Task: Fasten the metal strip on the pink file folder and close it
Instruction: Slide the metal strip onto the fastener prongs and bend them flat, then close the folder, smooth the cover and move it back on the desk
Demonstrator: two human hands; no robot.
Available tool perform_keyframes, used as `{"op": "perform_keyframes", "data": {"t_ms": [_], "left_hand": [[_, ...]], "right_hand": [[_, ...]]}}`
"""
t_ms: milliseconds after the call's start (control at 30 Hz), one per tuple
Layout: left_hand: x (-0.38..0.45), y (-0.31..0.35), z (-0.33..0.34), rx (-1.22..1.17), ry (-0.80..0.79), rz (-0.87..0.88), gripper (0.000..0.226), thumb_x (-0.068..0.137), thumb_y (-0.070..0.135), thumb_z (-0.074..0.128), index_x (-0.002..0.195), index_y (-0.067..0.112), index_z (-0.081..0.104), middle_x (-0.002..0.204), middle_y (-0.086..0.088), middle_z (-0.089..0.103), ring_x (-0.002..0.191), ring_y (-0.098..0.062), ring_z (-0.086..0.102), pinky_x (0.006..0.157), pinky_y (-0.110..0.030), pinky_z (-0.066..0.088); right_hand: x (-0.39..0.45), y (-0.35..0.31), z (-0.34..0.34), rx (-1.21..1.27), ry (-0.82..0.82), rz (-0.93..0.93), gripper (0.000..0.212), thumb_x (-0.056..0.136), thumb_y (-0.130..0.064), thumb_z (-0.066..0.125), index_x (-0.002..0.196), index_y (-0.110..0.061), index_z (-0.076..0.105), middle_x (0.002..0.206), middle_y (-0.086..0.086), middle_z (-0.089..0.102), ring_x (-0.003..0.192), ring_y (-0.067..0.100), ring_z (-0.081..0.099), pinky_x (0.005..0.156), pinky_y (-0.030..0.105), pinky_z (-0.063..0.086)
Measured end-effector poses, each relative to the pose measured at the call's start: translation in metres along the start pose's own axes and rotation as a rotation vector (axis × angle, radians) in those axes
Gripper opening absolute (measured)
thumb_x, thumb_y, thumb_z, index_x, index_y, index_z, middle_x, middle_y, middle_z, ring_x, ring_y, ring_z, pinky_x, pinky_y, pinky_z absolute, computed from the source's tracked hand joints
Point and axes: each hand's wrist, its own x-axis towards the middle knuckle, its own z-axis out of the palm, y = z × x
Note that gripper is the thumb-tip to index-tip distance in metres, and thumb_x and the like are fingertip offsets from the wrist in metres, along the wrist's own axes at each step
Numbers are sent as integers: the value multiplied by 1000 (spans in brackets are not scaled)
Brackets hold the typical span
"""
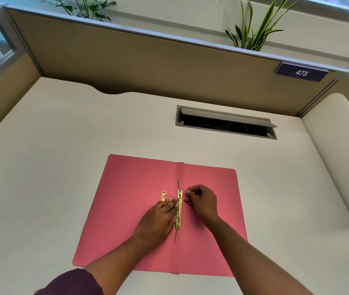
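The pink file folder (131, 209) lies open and flat on the desk. A gold metal strip (179, 211) runs along its centre fold, with thin dark prongs sticking out beyond both ends. A second, shorter gold piece (163, 195) lies just left of it on the left flap. My left hand (158, 220) rests flat, fingers extended, fingertips pressing the strip's left edge. My right hand (201, 201) sits just right of the strip's upper end, fingers curled together near it; whether it pinches anything I cannot tell.
A grey cable hatch (225, 122) stands open in the desk behind the folder. Tan partition walls (148, 64) bound the desk at the back and left. A rounded side desk (339, 156) is to the right.
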Motion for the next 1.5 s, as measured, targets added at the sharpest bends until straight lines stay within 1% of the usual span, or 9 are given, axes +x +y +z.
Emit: {"op": "perform_keyframes", "data": {"t_ms": [167,300,367,500,833,1033,1200,1367,1500], "left_hand": [[-5,3,8,13,-44,-39,51,103,29,44,152,15,35,160,-1,31,148,-20,28,123,-30,16],[-2,5,6,99,-45,-22,53,97,28,60,145,11,46,152,-5,45,143,-23,38,117,-38,29],[2,6,5,113,-31,-23,54,95,27,62,145,10,47,151,-6,47,143,-24,39,116,-40,28],[10,-1,6,50,-55,-68,56,103,28,46,154,12,26,162,-5,25,152,-22,13,122,-32,2],[-3,-34,-10,-64,-140,-150,62,104,28,44,157,16,13,165,3,5,151,-15,-12,122,-29,3],[-53,-55,-23,-21,-2,-613,66,102,23,46,155,4,13,165,-16,3,152,-33,-3,125,-44,6],[-77,-64,-34,47,18,-928,82,96,44,52,155,3,11,163,-26,5,149,-45,4,122,-52,11],[-85,-66,-50,-21,71,-1007,87,90,38,66,150,-6,20,158,-28,22,145,-43,21,120,-50,22],[-89,-70,-66,-105,132,-1037,73,87,30,71,141,-5,36,147,-24,40,134,-41,35,108,-50,37]], "right_hand": [[-31,19,-4,-403,-46,-364,32,87,-19,77,118,-22,73,104,-6,66,85,4,65,77,19,58],[-46,25,-6,-594,-124,-543,47,88,-25,72,134,-19,65,126,1,63,112,16,59,93,27,54],[-49,26,-7,-632,-134,-581,48,90,-25,70,137,-17,63,135,2,61,123,20,55,101,30,50],[-48,27,-7,-662,-165,-608,53,95,-31,64,145,-18,55,146,4,56,132,23,51,112,35,45],[-39,34,-5,-699,-226,-613,58,99,-39,55,153,-20,44,156,2,46,142,22,40,118,36,39],[-47,37,-5,-695,-223,-609,54,103,-37,48,154,-22,40,161,-3,41,145,17,37,118,32,36],[-55,38,-3,-735,-215,-585,54,107,-38,41,158,-23,33,165,-4,35,151,16,32,124,31,27],[-59,34,-1,-779,-210,-555,53,109,-36,38,159,-22,31,167,-2,31,152,19,29,126,32,24],[-61,33,0,-815,-219,-533,54,109,-35,38,160,-22,28,168,-2,28,153,19,28,127,36,26]]}}
